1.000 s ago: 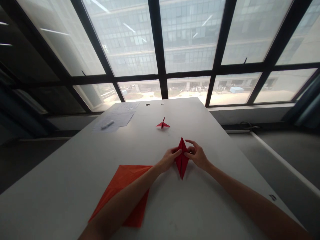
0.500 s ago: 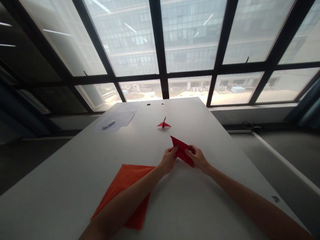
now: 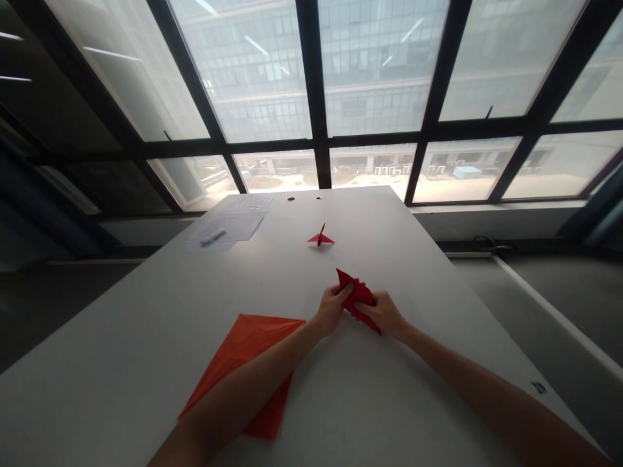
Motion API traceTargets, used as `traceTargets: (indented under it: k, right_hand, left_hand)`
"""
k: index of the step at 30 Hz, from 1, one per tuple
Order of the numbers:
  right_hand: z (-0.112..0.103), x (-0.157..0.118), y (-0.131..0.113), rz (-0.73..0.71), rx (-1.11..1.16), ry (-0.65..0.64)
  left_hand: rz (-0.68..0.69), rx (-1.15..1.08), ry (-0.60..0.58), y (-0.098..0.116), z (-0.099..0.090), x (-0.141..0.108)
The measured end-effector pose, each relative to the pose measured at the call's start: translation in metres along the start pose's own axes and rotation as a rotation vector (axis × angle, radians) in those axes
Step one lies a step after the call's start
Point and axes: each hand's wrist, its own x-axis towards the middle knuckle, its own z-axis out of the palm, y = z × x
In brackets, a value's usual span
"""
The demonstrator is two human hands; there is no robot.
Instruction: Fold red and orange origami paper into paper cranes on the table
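A folded piece of red paper (image 3: 359, 297) is held between both hands just above the white table (image 3: 389, 402). My left hand (image 3: 333, 307) grips its left side, thumb on the near face. On the right side my right hand (image 3: 386, 314) pinches it, with the thumb lying across the face and fingertips showing beyond the paper's edges. Farther back stands a small red folded paper figure (image 3: 320, 239) with pointed wings. Orange-red paper sheets (image 3: 243, 344) lie at the lower left, partly under my left forearm.
White printed sheets (image 3: 233, 217) lie at the table's far left, with a whitish cylindrical object (image 3: 213, 237) on them. Two small round holes are near the far edge. Tall windows with dark frames (image 3: 318, 97) rise behind, and a dark cable (image 3: 491, 245) sits right of the table.
My right thumb has moved left and down across the red paper, and the paper's lower tip sits slightly lower. The view has shifted a little.
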Motion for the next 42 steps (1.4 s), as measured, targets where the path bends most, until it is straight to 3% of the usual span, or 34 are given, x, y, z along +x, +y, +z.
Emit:
traceTargets:
  k: [4,8,10,16,22,28,42]
  right_hand:
    - [-0.002,-0.003,-0.005,0.08,0.106,-0.051]
    - [-0.008,-0.004,-0.011,0.131,0.148,-0.072]
    - [-0.012,-0.004,-0.012,0.136,0.146,-0.091]
    - [-0.016,-0.003,-0.009,0.114,0.076,-0.15]
    - [-0.016,0.0,-0.001,0.07,0.011,-0.094]
    - [-0.016,0.001,0.002,0.022,-0.014,-0.014]
    - [-0.019,0.001,-0.003,0.087,0.124,-0.09]
  left_hand:
    - [0.043,-0.005,0.033,0.006,-0.002,0.001]
    - [0.28,0.104,0.198,0.014,-0.007,0.006]
    - [0.343,0.175,0.223,0.015,-0.011,0.009]
    - [0.323,0.319,0.2,0.015,-0.017,0.013]
    - [0.334,0.332,0.22,0.019,-0.018,0.012]
    - [0.152,0.37,0.069,0.02,-0.016,0.009]
    - [0.266,0.281,0.079,0.018,-0.013,0.007]
